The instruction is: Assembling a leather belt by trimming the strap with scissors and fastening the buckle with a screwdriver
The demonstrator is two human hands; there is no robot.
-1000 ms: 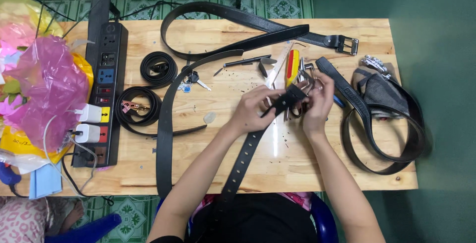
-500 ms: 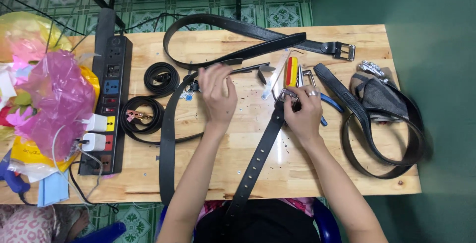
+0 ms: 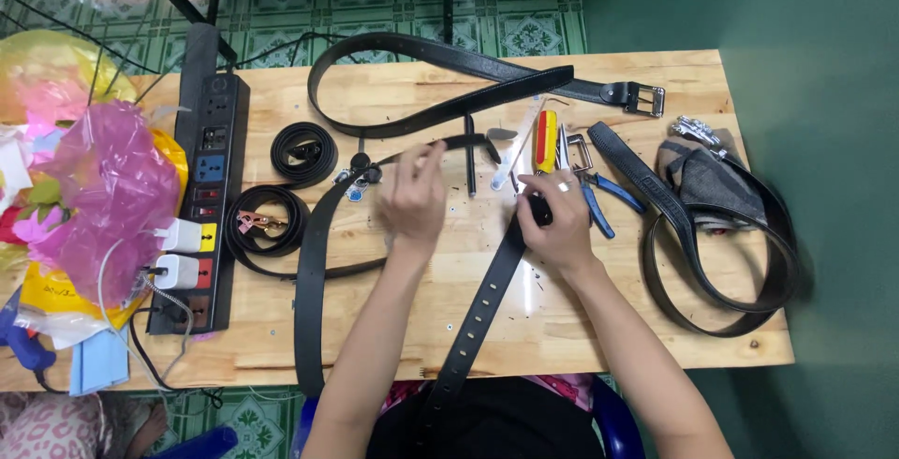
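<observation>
My right hand [image 3: 559,222] grips the top end of a black belt [image 3: 482,304] that runs down across the wooden table [image 3: 599,328] towards my lap, its punched holes showing. Left of it, my left hand [image 3: 412,199] hovers blurred above the table with its fingers drawn together. Whether it holds anything is unclear. A small bunch of keys [image 3: 356,178] lies just left of that hand, beside a second black belt [image 3: 311,272] that curves down the table.
A long black belt [image 3: 421,58] with a metal buckle [image 3: 646,98] loops across the back. Two coiled belts [image 3: 302,152] lie by a black power strip [image 3: 211,169]. Blue pliers [image 3: 599,201], a red-yellow knife [image 3: 545,140], a grey pouch [image 3: 707,178] and a pink bag [image 3: 103,197] are also here.
My left hand has pulled back from the keys towards the middle of the table. My right hand has stayed on the belt end, which now lies lower on the table.
</observation>
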